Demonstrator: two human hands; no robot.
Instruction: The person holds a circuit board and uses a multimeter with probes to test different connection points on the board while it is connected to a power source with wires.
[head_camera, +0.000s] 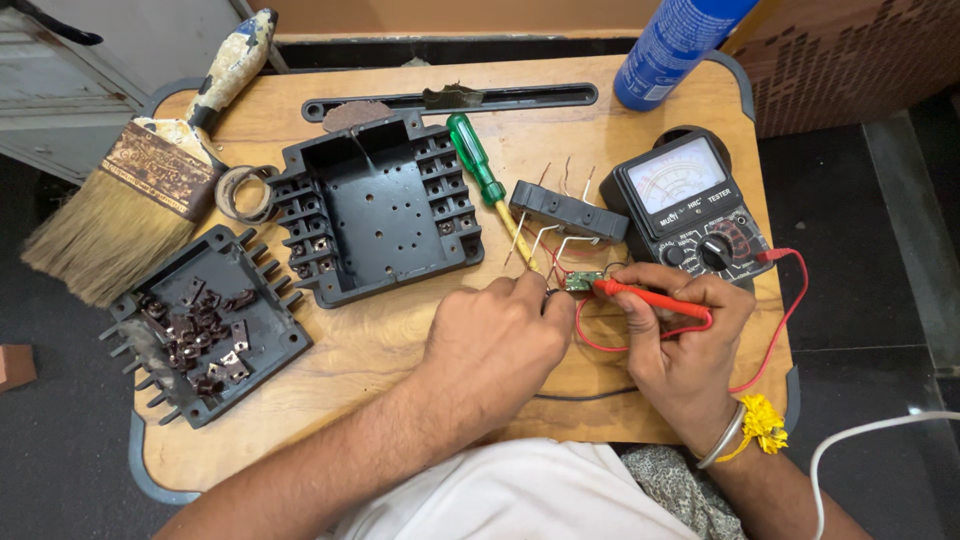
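My right hand (680, 335) grips a red test probe (650, 298) like a pen, its tip touching a small green circuit board (580, 281). My left hand (495, 335) is closed just left of the board, pinching something dark at its fingertips, probably a second probe; the item is mostly hidden. A red lead (785, 310) runs from the probe to a black analogue multimeter (690, 200) behind my right hand. Thin wires rise from the board toward a small black block (568, 212).
A green-handled screwdriver (480, 165) lies beside a black open housing (375, 210). A second black tray holding several small metal contacts (205, 325) sits at the left. A wide paintbrush (130, 190), a tape roll (245, 192) and a blue spray can (672, 45) stand farther back on the wooden desk (380, 345).
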